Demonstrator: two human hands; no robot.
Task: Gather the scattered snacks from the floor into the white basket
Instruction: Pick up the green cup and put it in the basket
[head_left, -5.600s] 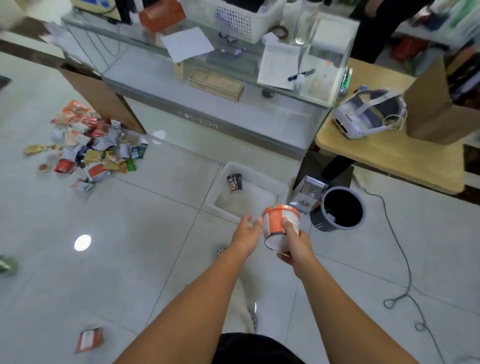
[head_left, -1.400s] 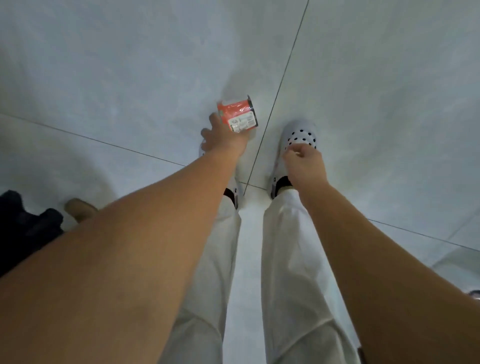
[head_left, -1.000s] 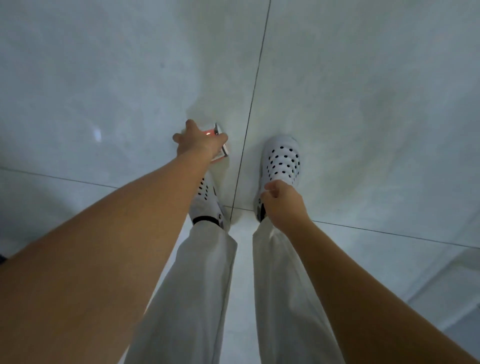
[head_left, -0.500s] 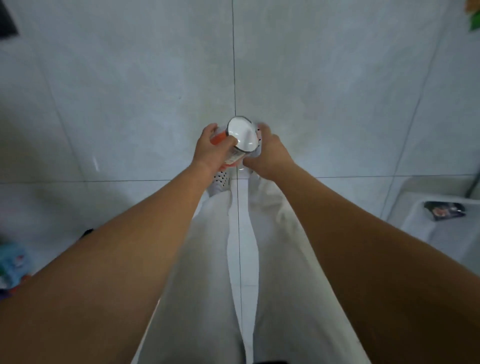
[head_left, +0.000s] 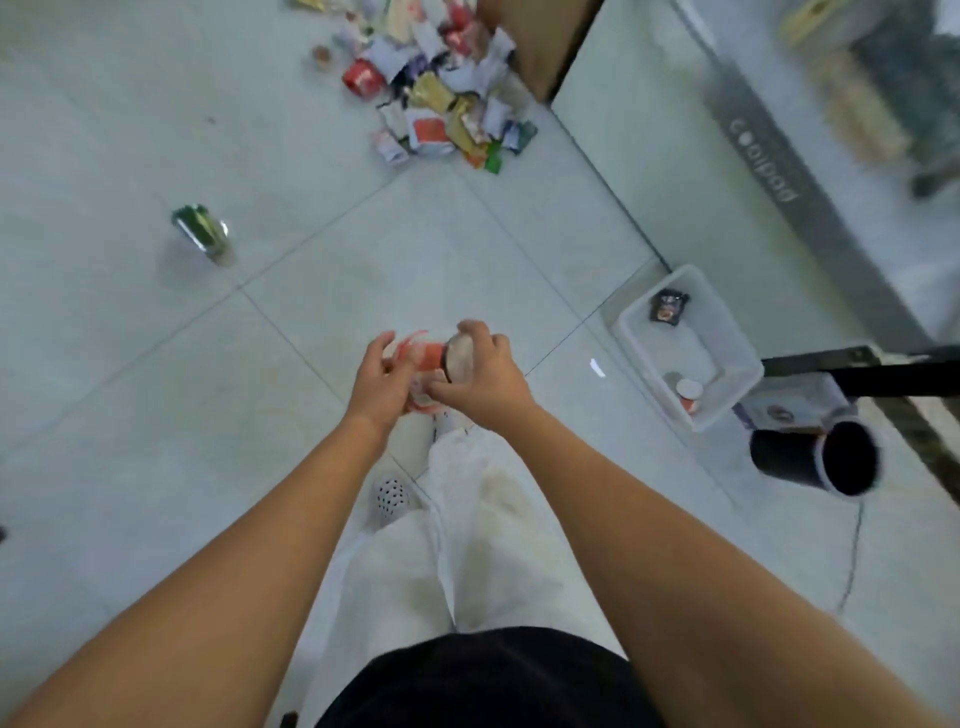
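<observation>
My left hand (head_left: 382, 387) and right hand (head_left: 485, 387) grip an orange cup (head_left: 428, 358); the white basket (head_left: 691, 345) holds two snacks, and the big pile (head_left: 441, 104) waits.

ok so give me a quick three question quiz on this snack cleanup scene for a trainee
1. True or false: the white basket holds no snacks.
2. What do the left hand and right hand hold between them? A a blue bottle; B an orange tub; C nothing.
3. Name the item lying alone to the person's left, apart from the snack pile.

Key: 1 false, a dark packet and a capped tub lie in it. 2 B. 3 the green snack.
</observation>
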